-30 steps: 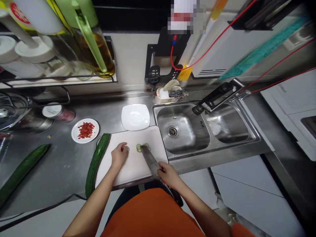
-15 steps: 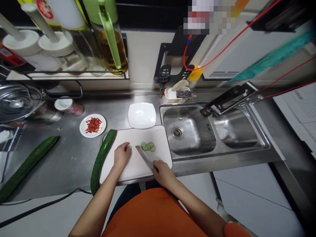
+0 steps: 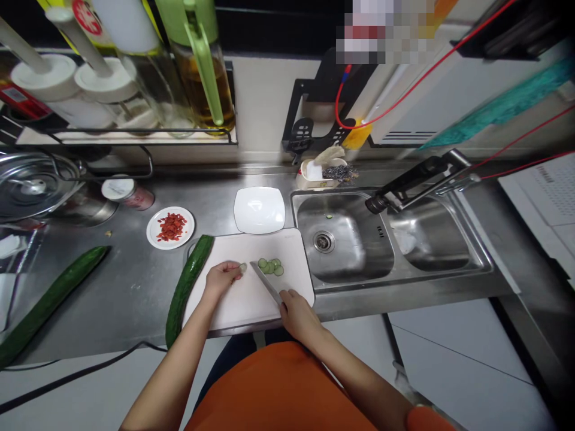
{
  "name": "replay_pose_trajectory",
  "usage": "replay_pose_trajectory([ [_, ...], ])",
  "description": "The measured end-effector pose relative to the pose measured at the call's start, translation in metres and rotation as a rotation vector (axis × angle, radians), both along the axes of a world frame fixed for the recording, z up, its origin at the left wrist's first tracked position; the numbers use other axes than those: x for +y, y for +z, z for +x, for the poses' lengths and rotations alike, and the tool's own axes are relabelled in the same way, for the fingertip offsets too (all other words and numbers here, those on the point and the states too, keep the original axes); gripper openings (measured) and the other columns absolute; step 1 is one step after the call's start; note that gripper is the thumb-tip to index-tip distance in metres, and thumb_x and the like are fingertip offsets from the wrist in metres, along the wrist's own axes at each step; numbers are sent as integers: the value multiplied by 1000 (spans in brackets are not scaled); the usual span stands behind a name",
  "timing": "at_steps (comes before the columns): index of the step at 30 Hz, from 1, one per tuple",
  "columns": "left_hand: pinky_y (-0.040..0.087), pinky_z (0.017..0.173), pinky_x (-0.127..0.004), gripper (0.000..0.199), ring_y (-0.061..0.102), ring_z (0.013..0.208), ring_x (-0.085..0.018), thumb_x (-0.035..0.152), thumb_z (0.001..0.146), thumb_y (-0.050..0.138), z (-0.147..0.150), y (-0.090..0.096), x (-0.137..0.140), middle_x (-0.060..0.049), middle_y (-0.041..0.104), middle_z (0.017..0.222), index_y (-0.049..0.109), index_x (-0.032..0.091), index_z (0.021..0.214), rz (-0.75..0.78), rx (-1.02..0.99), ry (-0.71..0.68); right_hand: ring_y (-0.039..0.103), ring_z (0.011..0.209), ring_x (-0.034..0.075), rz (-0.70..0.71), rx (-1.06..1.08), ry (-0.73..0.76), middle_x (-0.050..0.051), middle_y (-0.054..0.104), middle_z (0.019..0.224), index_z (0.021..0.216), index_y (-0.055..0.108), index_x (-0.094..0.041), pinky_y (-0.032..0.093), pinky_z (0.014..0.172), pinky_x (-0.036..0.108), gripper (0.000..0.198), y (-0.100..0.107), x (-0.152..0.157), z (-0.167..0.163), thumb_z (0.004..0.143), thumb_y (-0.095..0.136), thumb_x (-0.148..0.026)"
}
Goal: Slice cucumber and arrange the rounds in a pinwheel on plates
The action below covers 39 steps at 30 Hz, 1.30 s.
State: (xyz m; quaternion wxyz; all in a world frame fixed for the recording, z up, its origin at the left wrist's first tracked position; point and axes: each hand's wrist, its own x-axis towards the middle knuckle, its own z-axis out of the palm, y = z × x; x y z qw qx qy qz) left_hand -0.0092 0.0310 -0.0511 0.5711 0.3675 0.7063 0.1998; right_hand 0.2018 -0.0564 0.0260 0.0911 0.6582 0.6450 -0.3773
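Observation:
My left hand [image 3: 222,277] pinches a thin, pale cucumber slice [image 3: 243,267] just above the white cutting board [image 3: 238,308]. My right hand [image 3: 299,311] is closed around the handle of a kitchen knife [image 3: 268,285], whose blade slants up and left over the board. Close to the blade, on its right, several cucumber slices [image 3: 271,267] lie in an overlapping cluster. A long green cucumber [image 3: 187,287] rests along the board's left edge, beside my left wrist.
Behind the board is a white square plate [image 3: 259,209]. A small plate [image 3: 150,230] of red bits stands to its left. A second cucumber [image 3: 54,305] lies far left. At right is a double sink [image 3: 345,239] with a black faucet [image 3: 404,179]. A bottle rack [image 3: 135,136] hangs above.
My left hand has turned and lifted the cucumber slice, which now shows at its fingertips. The knife tip has shifted slightly right, nearer the slice cluster.

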Motion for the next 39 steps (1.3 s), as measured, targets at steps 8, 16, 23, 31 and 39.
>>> replay_pose_trajectory([
  [8, 39, 63, -24, 17, 57, 59, -14, 35, 71, 55, 4, 9, -5, 2, 63, 57, 64, 21, 66, 133, 382, -155, 60, 89, 18, -109, -74, 43, 9, 61, 99, 108, 49, -18, 35, 66, 26, 23, 9, 10, -6, 89, 38, -12],
  [16, 38, 62, -23, 16, 56, 62, -13, 31, 73, 51, 3, 11, -10, 2, 64, 65, 64, 22, 71, 277, 467, -186, 61, 92, 21, -102, -94, 180, 12, 62, 101, 117, 44, -17, 41, 71, 26, 37, 13, 9, -29, 83, 39, -3],
  [23, 38, 62, -23, 18, 57, 62, -14, 30, 73, 49, 0, 5, -10, 1, 65, 64, 64, 21, 69, 284, 470, -202, 62, 93, 24, -90, -111, 194, 14, 62, 99, 119, 44, -15, 43, 72, 29, 36, 9, 6, -40, 87, 32, -2],
  [31, 37, 63, -23, 17, 57, 62, -14, 29, 73, 49, -1, 2, -9, 1, 66, 64, 64, 21, 69, 290, 481, -214, 62, 90, 22, -66, -108, 152, 12, 63, 98, 116, 46, -16, 43, 71, 28, 36, 4, 2, -42, 85, 32, -1],
  [39, 38, 65, -24, 17, 58, 63, -14, 29, 73, 50, -1, 3, -10, 1, 67, 67, 64, 21, 71, 280, 473, -199, 62, 92, 22, -75, -113, 151, 12, 63, 99, 118, 45, -16, 43, 71, 28, 38, 7, 2, -43, 85, 31, -2],
])
